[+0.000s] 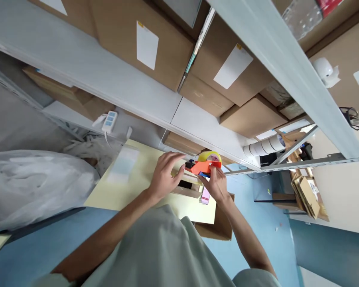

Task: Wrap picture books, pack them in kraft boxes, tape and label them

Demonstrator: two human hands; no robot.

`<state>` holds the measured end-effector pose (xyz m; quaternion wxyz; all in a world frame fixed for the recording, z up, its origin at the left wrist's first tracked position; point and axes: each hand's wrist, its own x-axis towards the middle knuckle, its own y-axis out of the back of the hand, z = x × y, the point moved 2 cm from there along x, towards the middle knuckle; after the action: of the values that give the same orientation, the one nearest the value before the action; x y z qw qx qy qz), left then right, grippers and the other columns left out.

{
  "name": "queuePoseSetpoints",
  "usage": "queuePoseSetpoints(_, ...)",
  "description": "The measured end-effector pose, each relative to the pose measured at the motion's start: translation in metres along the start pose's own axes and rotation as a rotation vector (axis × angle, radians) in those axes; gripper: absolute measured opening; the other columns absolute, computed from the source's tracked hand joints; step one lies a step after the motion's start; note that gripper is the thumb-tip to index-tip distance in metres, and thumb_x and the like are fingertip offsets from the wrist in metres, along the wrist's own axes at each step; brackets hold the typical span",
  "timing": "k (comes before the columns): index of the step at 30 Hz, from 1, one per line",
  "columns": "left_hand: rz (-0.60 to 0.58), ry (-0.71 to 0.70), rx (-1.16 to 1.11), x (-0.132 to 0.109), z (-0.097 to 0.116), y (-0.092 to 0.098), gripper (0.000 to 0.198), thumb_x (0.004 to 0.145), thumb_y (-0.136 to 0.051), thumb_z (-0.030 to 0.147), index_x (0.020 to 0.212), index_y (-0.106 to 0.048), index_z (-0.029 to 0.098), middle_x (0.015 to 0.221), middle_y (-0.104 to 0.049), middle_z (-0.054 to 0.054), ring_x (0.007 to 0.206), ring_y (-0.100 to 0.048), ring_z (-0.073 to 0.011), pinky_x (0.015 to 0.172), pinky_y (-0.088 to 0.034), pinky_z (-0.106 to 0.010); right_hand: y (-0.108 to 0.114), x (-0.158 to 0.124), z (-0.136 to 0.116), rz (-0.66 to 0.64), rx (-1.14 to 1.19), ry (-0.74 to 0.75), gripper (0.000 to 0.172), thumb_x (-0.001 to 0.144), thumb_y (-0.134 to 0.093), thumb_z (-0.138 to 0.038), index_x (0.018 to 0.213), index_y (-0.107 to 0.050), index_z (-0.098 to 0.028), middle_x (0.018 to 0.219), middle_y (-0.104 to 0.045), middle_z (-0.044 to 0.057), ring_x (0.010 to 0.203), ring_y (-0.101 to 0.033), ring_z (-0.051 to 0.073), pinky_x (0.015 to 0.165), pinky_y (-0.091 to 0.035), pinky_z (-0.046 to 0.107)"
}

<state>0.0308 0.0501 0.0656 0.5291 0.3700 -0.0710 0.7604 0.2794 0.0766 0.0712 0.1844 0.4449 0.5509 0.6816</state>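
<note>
The tape dispenser (197, 167) is smooth orange plastic, its tape roll (202, 156) glossy; far cartons (119, 32) are matt cardboard, the right shelf beam (290, 59) smooth metal, the left bag (38, 189) crinkled, shiny plastic.

A person's own body, seen from the head: a loose, soft grey-green top (161, 255) spreads across the lower middle, its plain cloth falling in broad folds, paler on the raised parts and darker in the creases. The left sleeve (55, 280) and right sleeve (255, 278), of matching colour, show at the bottom edge. Beyond them, the left forearm (104, 235) and right forearm (245, 233) are bare and slim, and the left hand (166, 175) and right hand (217, 186) are ungloved, with slender fingers.
</note>
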Motion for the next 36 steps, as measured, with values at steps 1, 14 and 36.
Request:
queuePoseSetpoints(1, -0.023, -0.008, -0.002, 0.000, -0.002, 0.003, 0.029, 0.105, -0.063, 0.020, 0.132, -0.068, 0.026, 0.121, -0.080, -0.007, 0.116, -0.073, -0.0258, 0.105, -0.058, -0.045, 0.002, -0.002, -0.001, -0.011, -0.002, 0.013, 0.033, 0.112, -0.060, -0.053, 0.118, -0.054, -0.022, 0.090, -0.076, 0.011, 0.083, -0.076, 0.029, 0.073, -0.064, 0.041)
queuePoseSetpoints(14, -0.377, 0.324, -0.276, -0.019, -0.028, 0.007, 0.021, 0.100, -0.065, 0.044, 0.088, -0.075, 0.029, 0.092, -0.080, -0.004, 0.092, -0.073, -0.0250, 0.094, -0.060, -0.042, 0.025, 0.002, -0.009, -0.620, 0.117, -0.110, 0.058, 0.102, -0.067, -0.067, 0.135, -0.058, -0.021, 0.109, -0.078, 0.016, 0.095, -0.077, 0.036, 0.082, -0.062, 0.046)
queuePoseSetpoints(36, -0.440, 1.126, -0.609, -0.130, -0.153, 0.016, 0.049, 0.073, -0.089, 0.068, 0.085, -0.083, 0.021, 0.091, -0.083, -0.012, 0.089, -0.077, -0.0329, 0.079, -0.062, -0.042, 0.072, 0.057, -0.009, -1.319, 0.260, -0.620, 0.067, 0.090, -0.063, -0.090, 0.083, -0.064, -0.023, 0.069, -0.072, 0.002, 0.059, -0.066, 0.019, 0.052, -0.041, 0.029)
